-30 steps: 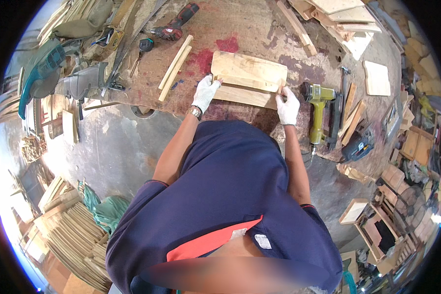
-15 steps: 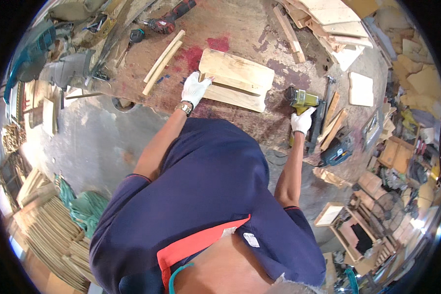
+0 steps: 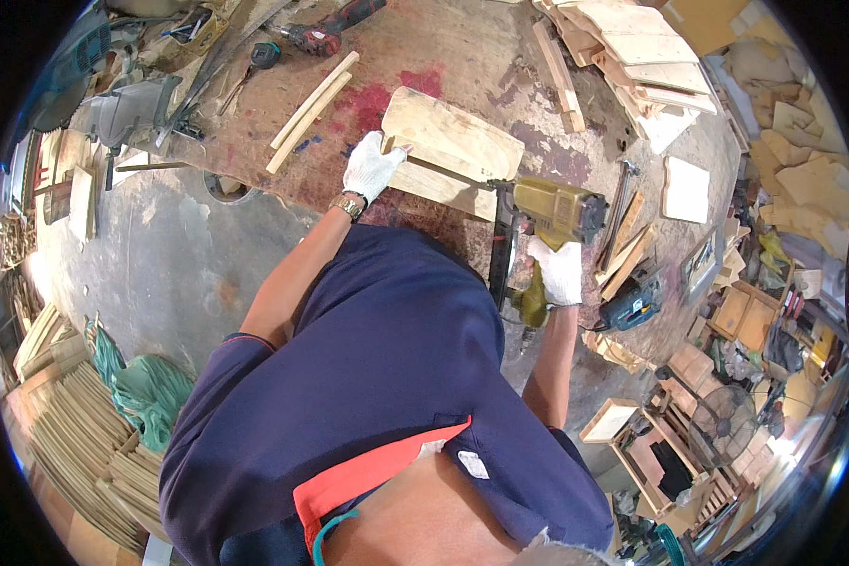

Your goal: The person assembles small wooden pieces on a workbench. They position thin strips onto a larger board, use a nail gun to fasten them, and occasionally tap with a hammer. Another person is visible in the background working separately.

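Workshop, cluttered, stained brown workbench (image 3: 424, 47) across the upper part of the view, grey floor (image 3: 198, 255) below it on the left. Pale upper panel (image 3: 448, 132) and narrower lower board (image 3: 439, 189) on the bench in front of the person, dark gap between them. Left hand (image 3: 373, 168), white glove, wristwatch (image 3: 348, 206) behind it: fingers bent over the left end of the upper panel, thumb pointing right along the gap, gripping it. Right hand (image 3: 558, 274), white glove: curled round the handle of an olive nail gun (image 3: 552, 209). Gun's nose is at the right end of the boards, overlapping them in view; contact cannot be told. Two thin strips (image 3: 311, 111) side by side, left of the panel. Beyond those, red-black drill (image 3: 316, 40) and small tape measure (image 3: 265, 56). Far right of bench: stacked boards (image 3: 646, 52), a lone pale panel (image 3: 686, 189), blue-black power tool (image 3: 632, 304) near the front edge. Lower left: green cloth (image 3: 153, 396) beside piled slats (image 3: 75, 443). Lower right: fan (image 3: 724, 415) among wood pieces
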### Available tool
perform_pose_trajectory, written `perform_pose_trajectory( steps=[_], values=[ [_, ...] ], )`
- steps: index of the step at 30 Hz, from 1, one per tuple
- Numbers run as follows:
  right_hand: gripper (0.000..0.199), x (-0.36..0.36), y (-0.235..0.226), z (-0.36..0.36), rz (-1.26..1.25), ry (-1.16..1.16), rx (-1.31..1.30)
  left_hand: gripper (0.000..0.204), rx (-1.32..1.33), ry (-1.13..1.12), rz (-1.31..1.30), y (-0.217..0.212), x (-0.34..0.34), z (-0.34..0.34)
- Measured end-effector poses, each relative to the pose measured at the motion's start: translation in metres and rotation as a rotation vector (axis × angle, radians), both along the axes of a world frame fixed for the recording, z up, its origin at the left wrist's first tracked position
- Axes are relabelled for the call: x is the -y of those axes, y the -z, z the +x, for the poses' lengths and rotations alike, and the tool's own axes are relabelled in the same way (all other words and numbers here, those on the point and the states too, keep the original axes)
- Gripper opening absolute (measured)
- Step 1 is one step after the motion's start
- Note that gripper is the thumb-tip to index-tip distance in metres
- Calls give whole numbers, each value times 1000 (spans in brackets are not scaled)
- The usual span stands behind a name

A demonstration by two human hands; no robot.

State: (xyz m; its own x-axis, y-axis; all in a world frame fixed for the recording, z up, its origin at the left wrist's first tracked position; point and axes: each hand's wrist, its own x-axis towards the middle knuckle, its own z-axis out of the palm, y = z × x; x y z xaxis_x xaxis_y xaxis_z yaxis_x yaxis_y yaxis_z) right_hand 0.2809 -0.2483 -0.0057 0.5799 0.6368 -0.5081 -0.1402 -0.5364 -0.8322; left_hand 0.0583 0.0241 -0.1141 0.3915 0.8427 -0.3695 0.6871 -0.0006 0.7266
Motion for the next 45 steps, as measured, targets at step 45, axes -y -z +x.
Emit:
perform_pose_trajectory(
  steps=[45],
  values=[
    [33,-99,-4,-42,-22,-440,218,96,-58,297,-4,-8,0,-27]
  ],
)
